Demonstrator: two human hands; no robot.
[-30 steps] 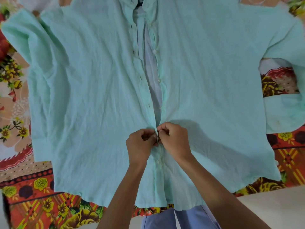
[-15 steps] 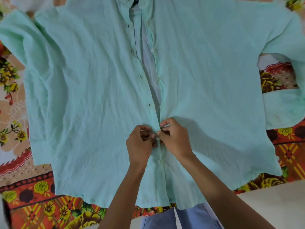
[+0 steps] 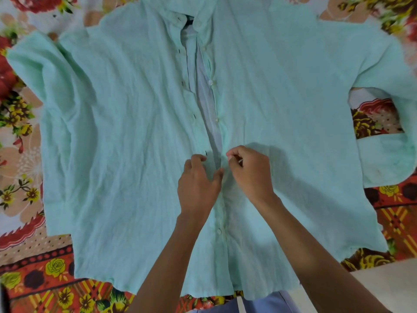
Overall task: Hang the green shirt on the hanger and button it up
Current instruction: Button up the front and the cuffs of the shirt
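I see the green shirt [image 3: 140, 136] spread flat, front up, on a floral bedsheet [image 3: 27, 263], sleeves out to both sides. My left hand [image 3: 198, 184] rests on the left placket, thumb and fingers pressing the cloth just below a dark buttonhole [image 3: 205, 152]. My right hand [image 3: 249, 171] pinches the right placket edge between thumb and forefinger. The two hands are almost touching at the centre. Below them the front is closed, with one white button [image 3: 218, 231] showing. Above, the plackets gape apart, several buttons undone, and a dark hanger [image 3: 189, 21] peeks out at the collar.
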